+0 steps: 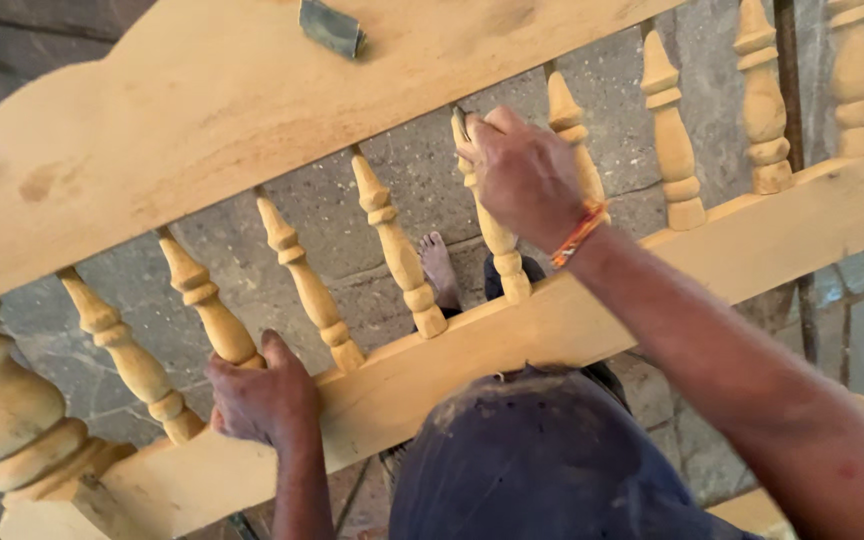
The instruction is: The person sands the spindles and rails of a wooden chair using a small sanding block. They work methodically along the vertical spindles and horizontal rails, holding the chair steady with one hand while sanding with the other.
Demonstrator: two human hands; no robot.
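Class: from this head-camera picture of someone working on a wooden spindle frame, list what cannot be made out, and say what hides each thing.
- Tool in the right hand: only a thin dark tip shows; the grip covers the rest.
- Spindle behind that hand: its middle is covered.
- Left hand fingertips: wrapped behind another spindle.
- Corner post: cut off by the left edge.
- Grey object on the top board: cut off at the top edge.

left hand (257, 395) curled gripping, right hand (522, 175) clenched, arm outstretched
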